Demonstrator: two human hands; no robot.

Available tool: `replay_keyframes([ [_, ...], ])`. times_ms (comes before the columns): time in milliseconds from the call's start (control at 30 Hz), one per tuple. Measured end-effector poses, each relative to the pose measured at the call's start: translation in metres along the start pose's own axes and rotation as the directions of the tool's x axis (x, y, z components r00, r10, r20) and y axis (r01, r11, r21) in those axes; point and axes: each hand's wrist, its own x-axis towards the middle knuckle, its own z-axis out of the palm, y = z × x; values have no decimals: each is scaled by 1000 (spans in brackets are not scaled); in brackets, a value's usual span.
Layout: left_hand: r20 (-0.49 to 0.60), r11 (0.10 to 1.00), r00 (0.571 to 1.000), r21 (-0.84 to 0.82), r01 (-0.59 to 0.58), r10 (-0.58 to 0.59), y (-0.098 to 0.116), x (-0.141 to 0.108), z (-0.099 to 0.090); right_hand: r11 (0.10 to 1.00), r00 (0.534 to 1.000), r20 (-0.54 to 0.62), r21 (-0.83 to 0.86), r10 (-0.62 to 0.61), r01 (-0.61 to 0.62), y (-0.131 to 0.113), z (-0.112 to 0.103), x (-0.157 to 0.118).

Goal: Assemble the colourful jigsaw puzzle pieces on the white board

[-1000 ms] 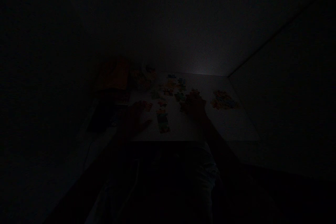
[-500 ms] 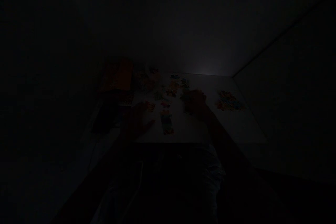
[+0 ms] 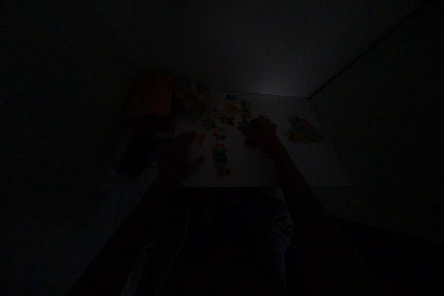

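One joined strip [image 3: 221, 162], six o'clock; loose puzzle pieces [image 3: 227, 120], twelve, and pile [image 3: 305, 130], three, seemingly unjoined. Left hand [image 3: 178, 157]: spread, released. Right hand [image 3: 266, 135]: grip, I cannot tell.

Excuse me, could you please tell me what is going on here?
In very dim light, a person's right hand is at some jigsaw pieces on a white table; whether it grips one is unclear. The left hand is by a reddish piece. A joined strip lies between the hands, a heap of pieces to the right.
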Motion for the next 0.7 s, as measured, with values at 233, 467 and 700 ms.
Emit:
replay_keyframes([
  [233, -9, 1000, 1000, -18, -13, 13, 1, 2, -4, 918, 996, -93, 392, -20, 55, -39, -23, -2],
  [467, -38, 999, 999, -19, -38, 37, -2, 6, 2, 767, 897, -391, 503, -208, 398, -116, -131, -64],
  [700, -106, 991, 986, 5, -130, 130, -2, 6, -1, 620, 755, -537, 460, -376, 636, -195, -210, -152],
])
